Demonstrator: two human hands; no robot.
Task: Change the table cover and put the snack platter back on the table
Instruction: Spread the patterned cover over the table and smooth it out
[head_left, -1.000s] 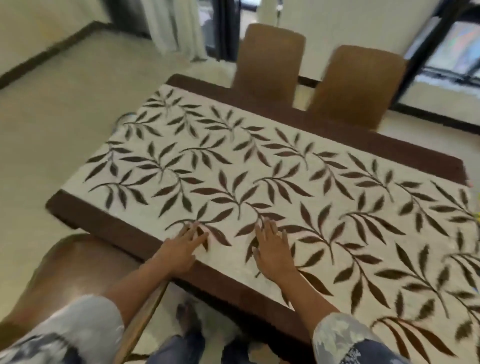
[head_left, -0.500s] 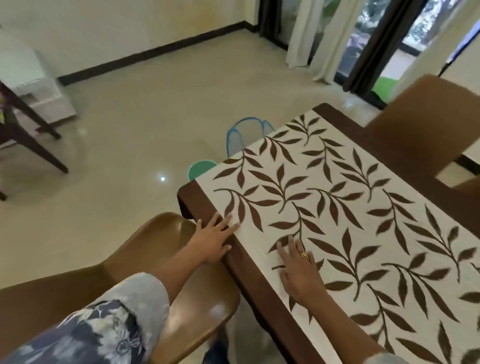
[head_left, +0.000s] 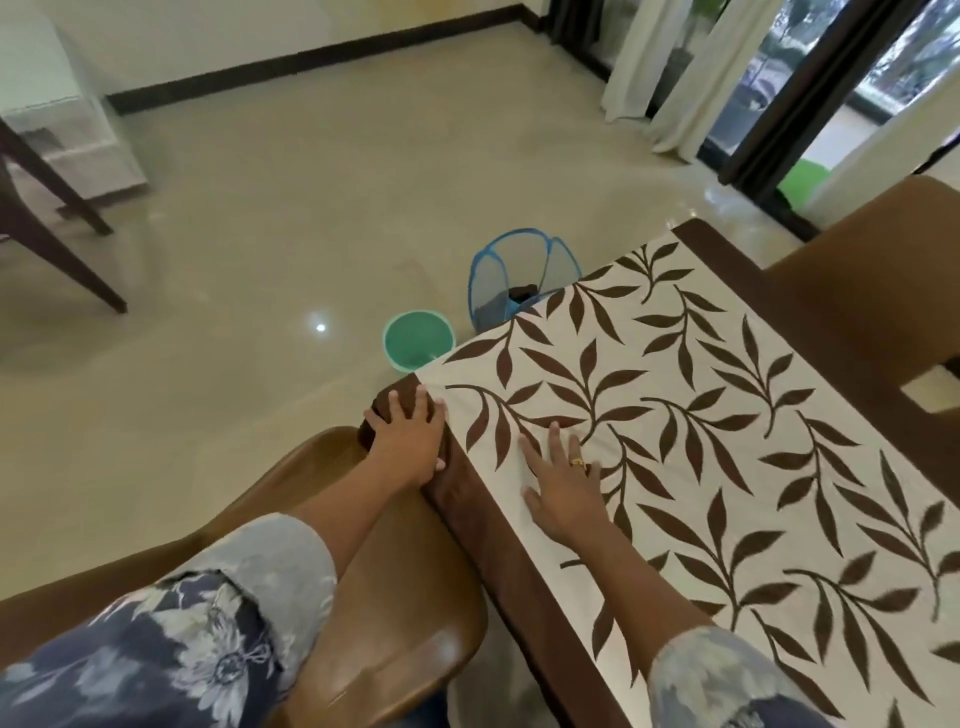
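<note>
My pale grey fabric sleeves (head_left: 218, 613) carry navy-and-white flowers; a small gold ring (head_left: 576, 461) sits on my right hand (head_left: 563, 496).

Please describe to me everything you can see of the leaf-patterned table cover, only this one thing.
The table cover looks like cream cloth printed with dark brown leafy branches. It lies flat and smooth, with no folds showing. Its near corner is at the left hand, which rests on the dark brown band running along its edge. The right hand lies flat on the cover, fingers straight. Whether that band belongs to the cover, I cannot tell.
</note>
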